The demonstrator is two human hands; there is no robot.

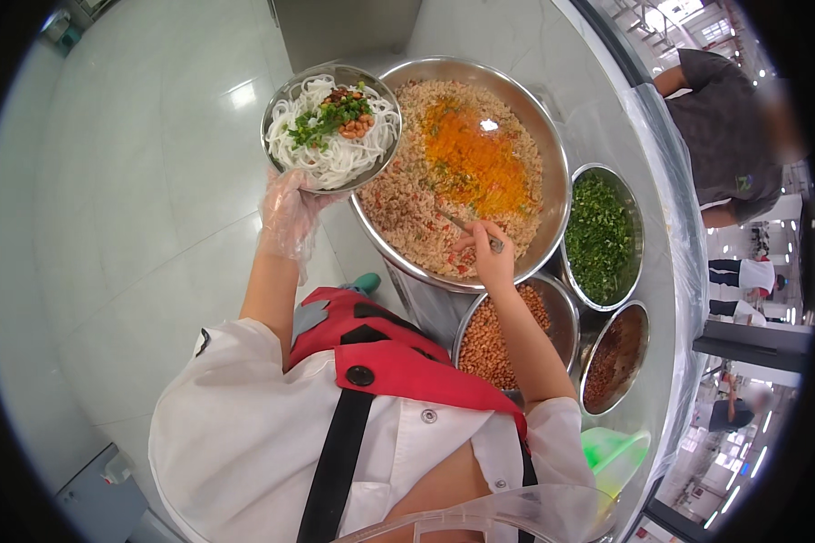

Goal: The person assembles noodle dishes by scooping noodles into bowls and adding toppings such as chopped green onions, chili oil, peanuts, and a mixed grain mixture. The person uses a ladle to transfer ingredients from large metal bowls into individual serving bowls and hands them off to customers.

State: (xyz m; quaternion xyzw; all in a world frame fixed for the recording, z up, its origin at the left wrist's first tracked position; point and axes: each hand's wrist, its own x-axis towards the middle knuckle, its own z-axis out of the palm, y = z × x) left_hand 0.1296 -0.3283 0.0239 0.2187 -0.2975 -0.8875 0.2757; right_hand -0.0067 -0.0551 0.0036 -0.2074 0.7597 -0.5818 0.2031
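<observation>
My left hand [292, 204], in a clear plastic glove, holds up a metal bowl [385, 95] by its near side. White noodles [310, 161] fill it, topped with chopped greens, peanuts and a dark red sauce. To the right, a large steel basin [554, 167] holds a pale minced mixture with red bits and a pool of orange oil [480, 154] on top. My bare right hand [491, 258] is closed around the handle of a metal spoon [457, 219]. The spoon's tip is down in the mince near the oil and cannot be made out.
Right of the basin stands a steel bowl of chopped greens [599, 237]. Nearer me are a bowl of peanuts [498, 339] and a bowl of dark red flakes [614, 362]. A green-tinted clear container [616, 457] sits beside my right sleeve. A person [724, 136] stands across the counter.
</observation>
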